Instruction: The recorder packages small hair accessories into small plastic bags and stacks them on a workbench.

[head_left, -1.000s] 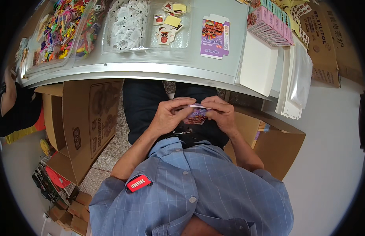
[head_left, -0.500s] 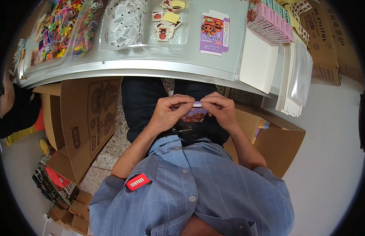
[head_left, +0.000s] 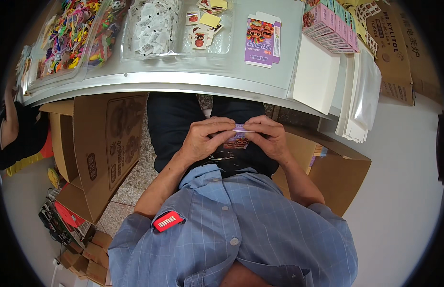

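Left hand [head_left: 201,138] and right hand [head_left: 271,137] pinch the purple carton [head_left: 236,142] at opposite top corners, fingers closed, apparently to steady it.

I get a bright, fairly even feed, though I can't tell the light's source. Glare whitens the plastic bag [head_left: 367,98] and glints along the clear tray [head_left: 179,55]; the desk [head_left: 286,67] has a shiny metal edge. Below it, shade swallows detail in the black trousers [head_left: 170,126]. Fisheye bows that edge, black rings my corners, and the held box [head_left: 235,143] looks soft.
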### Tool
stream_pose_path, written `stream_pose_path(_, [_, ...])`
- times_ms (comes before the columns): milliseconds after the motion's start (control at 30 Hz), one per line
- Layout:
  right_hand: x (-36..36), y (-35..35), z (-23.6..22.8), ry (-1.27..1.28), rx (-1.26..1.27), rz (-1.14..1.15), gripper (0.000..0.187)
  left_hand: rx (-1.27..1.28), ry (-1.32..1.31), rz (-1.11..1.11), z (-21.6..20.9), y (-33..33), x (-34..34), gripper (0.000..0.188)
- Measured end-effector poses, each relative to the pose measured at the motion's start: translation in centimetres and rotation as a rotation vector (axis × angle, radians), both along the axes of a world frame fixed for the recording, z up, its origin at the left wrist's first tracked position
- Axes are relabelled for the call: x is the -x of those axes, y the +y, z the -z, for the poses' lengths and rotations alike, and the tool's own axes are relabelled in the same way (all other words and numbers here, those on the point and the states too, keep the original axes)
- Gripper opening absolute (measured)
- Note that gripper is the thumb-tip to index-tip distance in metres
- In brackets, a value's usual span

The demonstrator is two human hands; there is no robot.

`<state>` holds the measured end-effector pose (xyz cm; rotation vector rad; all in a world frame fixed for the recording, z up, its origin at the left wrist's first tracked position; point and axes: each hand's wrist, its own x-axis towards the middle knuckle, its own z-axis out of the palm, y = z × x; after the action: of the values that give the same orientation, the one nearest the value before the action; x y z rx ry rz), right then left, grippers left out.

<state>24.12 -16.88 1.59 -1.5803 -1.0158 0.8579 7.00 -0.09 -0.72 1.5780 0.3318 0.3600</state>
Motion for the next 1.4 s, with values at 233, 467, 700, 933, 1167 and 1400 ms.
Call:
stream_pose_path(233, [-0.1,-0.2,0.3,0.184,0.083,0.049,0.014,0.257,0.187,0.038,-1.5,0.3,-0.4,0.014])
stream_pose_path(467, [0.1,-0.2,0.4,-0.008,-0.010,0.021,0.013,-0.036,-0.033,0.019,-0.5,0.0,-0.4,0.014])
stream_pose_path(700, [0.4,-0.3,0.6,-0.159,-0.008,0.001,0.014,-0.207,-0.071,-0.034,0.3,-0.6,-0.2,0.017])
stream_pose_path(933, [1.8,-0.5,-0.3,-0.015,0.056,0.153,0.038,0.033,-0.059,-0.278,-0.8,-1.0,-0.6,0.017])
stream_pose_path(1167, [-1.6,0.9,-8.8,0.125,-0.064,0.429,0.048,0.357,-0.161,-0.276,-7.3,-0.6,-4.8,0.033])
stream_pose_path(1400, [-11.6,0.3,-12.0,-0.415,0.149,0.776,0.038,0.268,0.003,-0.166,-5.3,-0.7,-4.8,0.029])
